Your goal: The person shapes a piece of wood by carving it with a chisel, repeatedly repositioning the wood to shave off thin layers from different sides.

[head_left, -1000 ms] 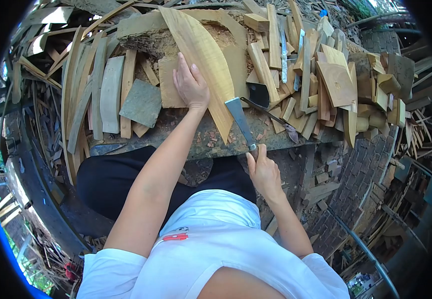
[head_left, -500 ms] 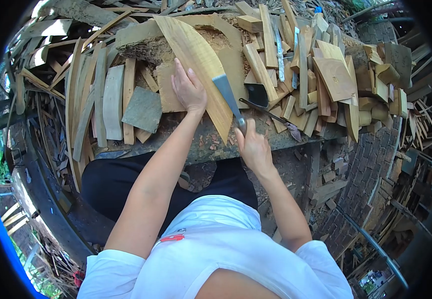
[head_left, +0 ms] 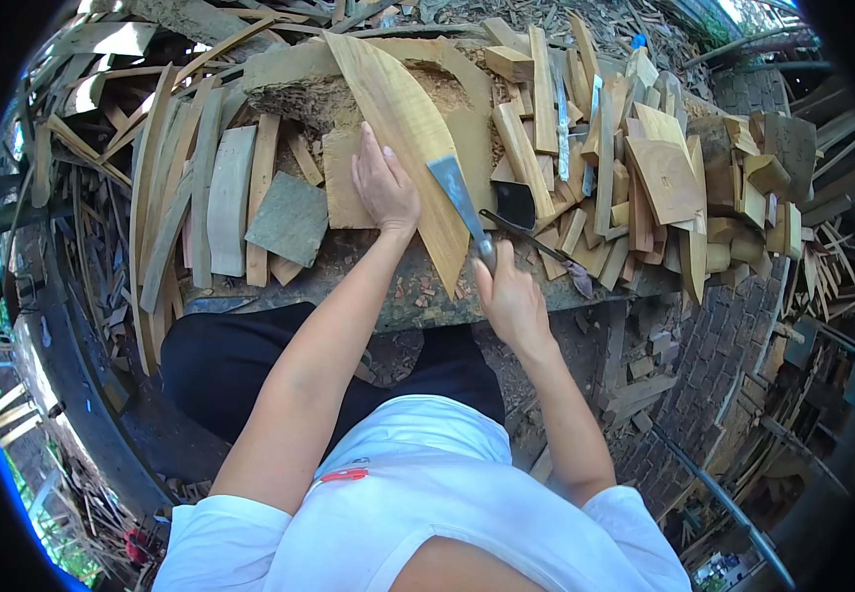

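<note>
A long curved wooden board [head_left: 400, 128], pointed at both ends, leans at a slant over the bench with one tip towards me. My left hand [head_left: 385, 187] holds it by the left edge, fingers stretched up along the wood. My right hand [head_left: 516, 301] is wrapped around the handle of a chisel [head_left: 462, 202], which it mostly hides. The chisel's wide metal blade lies against the board's right edge, its cutting end pointing up and away from me.
A thick wooden block [head_left: 344, 187] stands behind the board. A flat grey stone slab [head_left: 287, 225] lies left of it. To the right are a dark blade-like tool [head_left: 514, 205] and piled wood offcuts [head_left: 664, 178]. Wood chips litter the bench [head_left: 398, 306].
The view has shifted slightly, so the board and both hands appear a little further right and lower. The chisel stays at the board's right edge, with slightly less overlap.
</note>
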A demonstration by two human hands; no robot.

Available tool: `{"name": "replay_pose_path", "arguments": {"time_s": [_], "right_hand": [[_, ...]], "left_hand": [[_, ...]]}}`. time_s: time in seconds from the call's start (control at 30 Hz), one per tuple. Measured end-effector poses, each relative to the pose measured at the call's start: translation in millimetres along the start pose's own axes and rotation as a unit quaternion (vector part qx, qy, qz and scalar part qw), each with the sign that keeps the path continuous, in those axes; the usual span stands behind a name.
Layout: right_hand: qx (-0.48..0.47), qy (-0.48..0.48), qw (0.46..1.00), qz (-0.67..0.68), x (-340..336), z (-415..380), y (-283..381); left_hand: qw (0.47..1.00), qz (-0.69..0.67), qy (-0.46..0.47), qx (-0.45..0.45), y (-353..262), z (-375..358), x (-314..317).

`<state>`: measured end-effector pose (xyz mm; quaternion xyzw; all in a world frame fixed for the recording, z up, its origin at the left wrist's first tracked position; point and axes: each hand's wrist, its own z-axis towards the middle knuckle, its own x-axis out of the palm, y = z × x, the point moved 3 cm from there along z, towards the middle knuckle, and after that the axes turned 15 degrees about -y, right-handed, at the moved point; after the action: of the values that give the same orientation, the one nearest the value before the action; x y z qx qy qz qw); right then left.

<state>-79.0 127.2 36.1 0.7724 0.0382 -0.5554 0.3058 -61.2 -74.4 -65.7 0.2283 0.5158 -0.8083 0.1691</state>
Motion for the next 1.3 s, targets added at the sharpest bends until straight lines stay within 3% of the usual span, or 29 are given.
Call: {"name": "replay_pose_path", "arguments": {"time_s": [0.1,0.23,0.43,0.6,0.83,1.07,1.3], "right_hand": [[0.023,0.006,1.000,-0.004,-13.3,-40.8,-11.2],[0.043,0.020,0.998,-0.029,-16.5,-22.6,-8.0],[-0.031,-0.037,0.999,-0.014,2.3,26.2,-5.1],[0.015,0.004,0.999,-0.048,-11.3,-17.2,-17.8],[-0.025,-0.015,0.999,0.012,9.7,58.7,2.3],[0.010,0.008,0.998,-0.063,-8.4,-2.3,-16.5],[-0.077,-0.070,0.994,-0.013,25.7,100.7,20.7]], "left_hand": [[1.000,0.001,0.004,-0.006,-1.5,-0.4,-1.3],[1.000,0.002,0.010,-0.009,-2.2,0.2,0.4],[1.000,0.000,0.008,-0.003,-2.2,0.9,-1.2],[1.000,-0.002,-0.004,0.001,-2.2,-0.8,-1.2],[1.000,0.009,-0.004,0.014,-3.4,2.4,-0.3],[1.000,0.008,-0.007,-0.003,-0.7,-0.7,0.9],[1.000,0.011,-0.002,0.002,-2.5,0.4,0.1]]}}
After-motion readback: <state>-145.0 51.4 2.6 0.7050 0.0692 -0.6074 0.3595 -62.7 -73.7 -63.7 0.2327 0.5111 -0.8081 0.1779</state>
